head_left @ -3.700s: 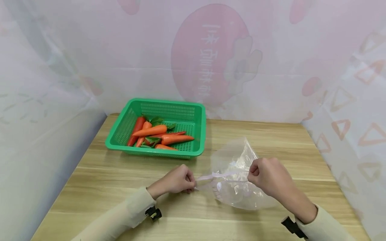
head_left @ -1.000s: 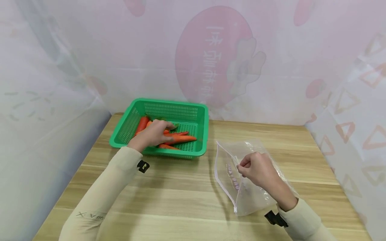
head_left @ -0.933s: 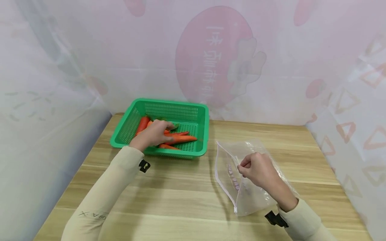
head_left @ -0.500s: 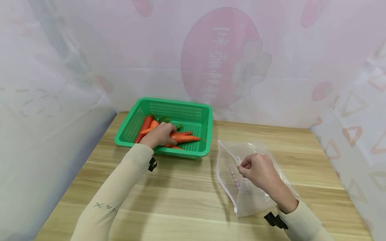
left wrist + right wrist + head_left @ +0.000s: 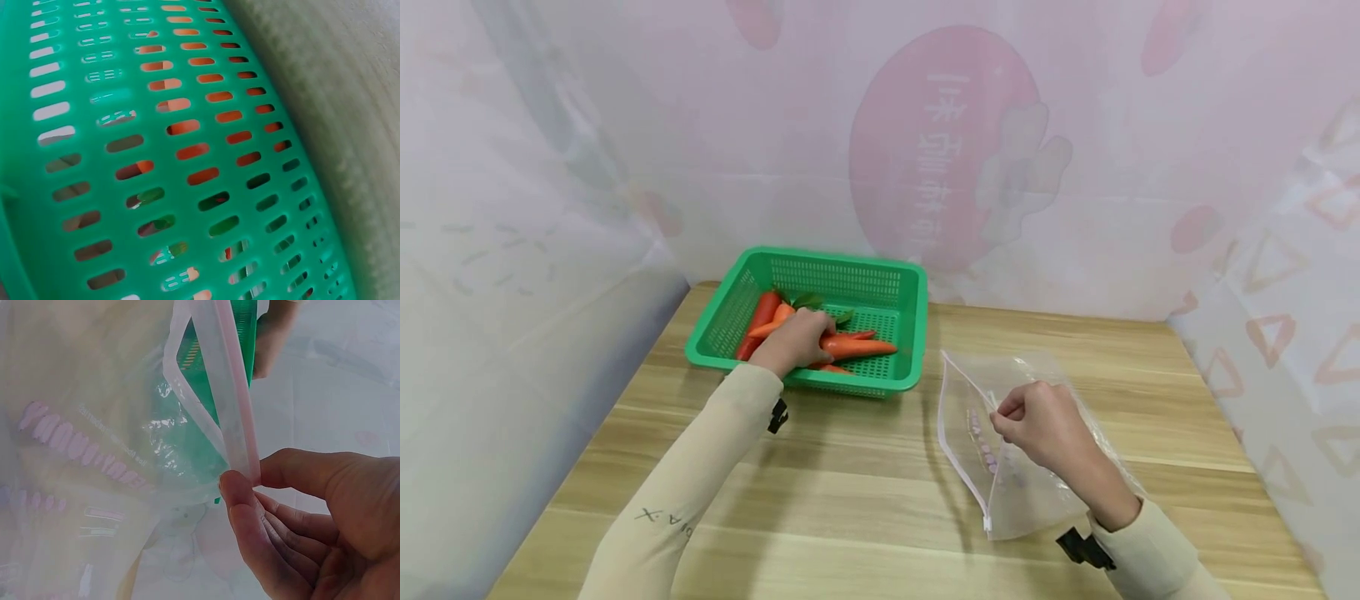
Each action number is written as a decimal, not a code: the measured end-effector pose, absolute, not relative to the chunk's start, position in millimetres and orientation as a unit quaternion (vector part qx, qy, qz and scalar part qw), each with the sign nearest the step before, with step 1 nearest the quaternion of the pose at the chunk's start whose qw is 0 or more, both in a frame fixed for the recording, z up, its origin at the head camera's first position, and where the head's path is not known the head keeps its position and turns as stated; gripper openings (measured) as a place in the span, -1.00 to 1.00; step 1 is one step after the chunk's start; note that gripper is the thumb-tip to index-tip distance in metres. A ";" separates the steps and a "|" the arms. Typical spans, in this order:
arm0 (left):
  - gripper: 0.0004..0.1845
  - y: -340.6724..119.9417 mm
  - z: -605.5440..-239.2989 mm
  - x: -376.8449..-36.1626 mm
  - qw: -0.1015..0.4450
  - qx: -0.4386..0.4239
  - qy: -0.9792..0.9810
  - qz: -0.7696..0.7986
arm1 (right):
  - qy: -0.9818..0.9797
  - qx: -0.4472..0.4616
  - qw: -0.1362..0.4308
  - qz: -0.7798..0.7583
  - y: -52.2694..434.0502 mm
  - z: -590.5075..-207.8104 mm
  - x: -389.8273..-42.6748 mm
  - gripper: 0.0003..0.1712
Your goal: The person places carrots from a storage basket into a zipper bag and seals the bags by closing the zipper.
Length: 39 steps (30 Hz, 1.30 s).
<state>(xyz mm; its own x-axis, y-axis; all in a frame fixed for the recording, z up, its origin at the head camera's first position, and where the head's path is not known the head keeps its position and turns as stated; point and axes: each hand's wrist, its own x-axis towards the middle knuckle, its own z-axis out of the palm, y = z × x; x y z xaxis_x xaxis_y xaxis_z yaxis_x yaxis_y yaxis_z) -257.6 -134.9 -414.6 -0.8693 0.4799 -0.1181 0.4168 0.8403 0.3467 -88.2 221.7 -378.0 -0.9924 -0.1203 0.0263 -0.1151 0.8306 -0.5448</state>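
Carrots (image 5: 865, 347) in basket (image 5: 915, 317), under/beside L hand (image 5: 793, 337): thumb & index apart; grip hidden, can't tell from here if any is held. Bag (image 5: 1026, 504) on table (image 5: 850, 517); R hand (image 5: 1048, 421) pinches rim betw. thumb & fingertips; mouth gapes twd. basket.

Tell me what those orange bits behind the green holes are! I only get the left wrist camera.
Observer: They're carrots, lying in a green basket.
Child: Where's the left hand?
Observer: The left hand is down in the basket, among the carrots; I can't tell how firmly it holds one.
Child: And the other hand?
Observer: The right hand is pinching the zip edge of a clear plastic bag.
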 end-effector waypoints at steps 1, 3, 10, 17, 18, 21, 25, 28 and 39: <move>-0.86 -135.1 -414.8 -257.6 0.099 0.236 0.954 0.155 | 0.957 -0.062 0.004 -0.284 221.5 -378.1 -88.5 -0.88; -0.87 -135.4 -415.4 -257.7 0.095 0.239 0.954 0.153 | 0.957 -0.064 0.002 -0.284 221.7 -378.0 -89.1 -0.88; -0.92 -138.0 -415.4 -259.2 0.086 0.254 0.950 0.163 | 0.957 -0.063 0.002 -0.283 222.9 -378.7 -89.9 -0.88; -0.90 -137.8 -401.5 -257.5 0.060 0.265 0.945 0.181 | 0.959 -0.074 -0.009 -0.275 223.8 -376.1 -90.8 -0.88; -0.90 -137.6 -398.8 -256.6 0.055 0.267 0.944 0.184 | 0.959 -0.075 -0.012 -0.273 224.2 -375.3 -90.8 -0.88; -0.87 -137.9 -391.7 -254.4 0.042 0.274 0.943 0.183 | 0.960 -0.080 -0.020 -0.269 225.4 -373.6 -90.9 -0.88; -0.79 -139.8 -382.4 -250.9 0.036 0.268 0.944 0.186 | 0.959 -0.082 -0.022 -0.269 226.4 -373.4 -91.2 -0.88; -0.73 -141.4 -373.1 -247.1 0.037 0.265 0.944 0.194 | 0.959 -0.079 -0.016 -0.271 226.6 -373.5 -91.7 -0.88; -0.80 -146.8 -333.6 -214.0 0.007 0.299 0.934 0.194 | 0.959 -0.086 -0.018 -0.269 225.2 -370.2 -93.2 -0.88</move>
